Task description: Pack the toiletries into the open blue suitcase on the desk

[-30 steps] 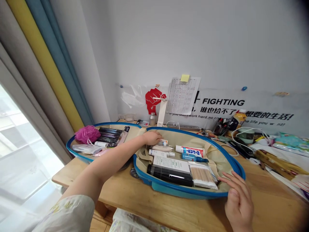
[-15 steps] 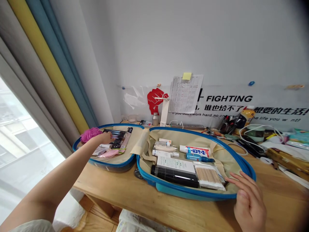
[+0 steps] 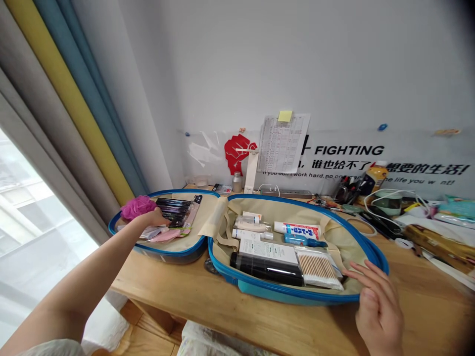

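An open blue case (image 3: 282,292) with beige lining lies on the wooden desk (image 3: 237,316). My left hand (image 3: 151,218) reaches into its left half, fingers curled over small items beside a pink bath puff (image 3: 135,206) and a pack of black tubes (image 3: 173,210); whether it grips anything is hidden. My right hand (image 3: 378,306) rests with fingers spread on the near right rim of the case. The right half holds a black bottle (image 3: 265,267), a cotton swab pack (image 3: 319,268), a toothpaste tube (image 3: 299,230) and several small bottles.
Curtains hang at the left by a bright window. The back right of the desk is cluttered with a green bowl (image 3: 388,203), white cables, a juice bottle (image 3: 374,177) and packets. A lamp post (image 3: 250,173) and paper sheet (image 3: 282,143) stand at the wall.
My left hand left the small bottles in the right half and moved across to the left half, settling by the pink puff. My right hand stayed on the rim.
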The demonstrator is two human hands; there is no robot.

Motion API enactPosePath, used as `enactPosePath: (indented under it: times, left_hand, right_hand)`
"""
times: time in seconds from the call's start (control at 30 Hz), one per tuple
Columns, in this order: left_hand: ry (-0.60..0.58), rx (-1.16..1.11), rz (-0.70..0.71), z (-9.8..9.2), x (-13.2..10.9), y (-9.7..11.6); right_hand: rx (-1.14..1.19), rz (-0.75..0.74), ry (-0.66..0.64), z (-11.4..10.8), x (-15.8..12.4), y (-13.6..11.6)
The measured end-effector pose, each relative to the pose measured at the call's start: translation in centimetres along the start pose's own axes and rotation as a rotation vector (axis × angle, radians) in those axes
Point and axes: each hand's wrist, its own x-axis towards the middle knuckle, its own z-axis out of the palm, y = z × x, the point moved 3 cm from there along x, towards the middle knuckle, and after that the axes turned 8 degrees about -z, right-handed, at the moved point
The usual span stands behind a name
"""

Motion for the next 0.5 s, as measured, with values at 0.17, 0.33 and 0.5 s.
enactPosePath:
  times: [0.17, 0.33, 0.5]
  left_hand:
    - [0.144, -0.040, 0.095, -3.8, -1.5, 2.5]
    - [0.180, -0.092, 0.383, -7.2, -5.6, 10.3]
    - [0.082, -0.056, 0.639, -6.3, -10.0, 20.0]
  right_hand:
    - [0.004, 0.012, 0.010, 0.0, 0.0, 0.0]
    - [0.002, -0.006, 0.018, 0.1, 0.1, -0.3]
    - [0.004, -0.010, 0.021, 0.1, 0.0, -0.2]
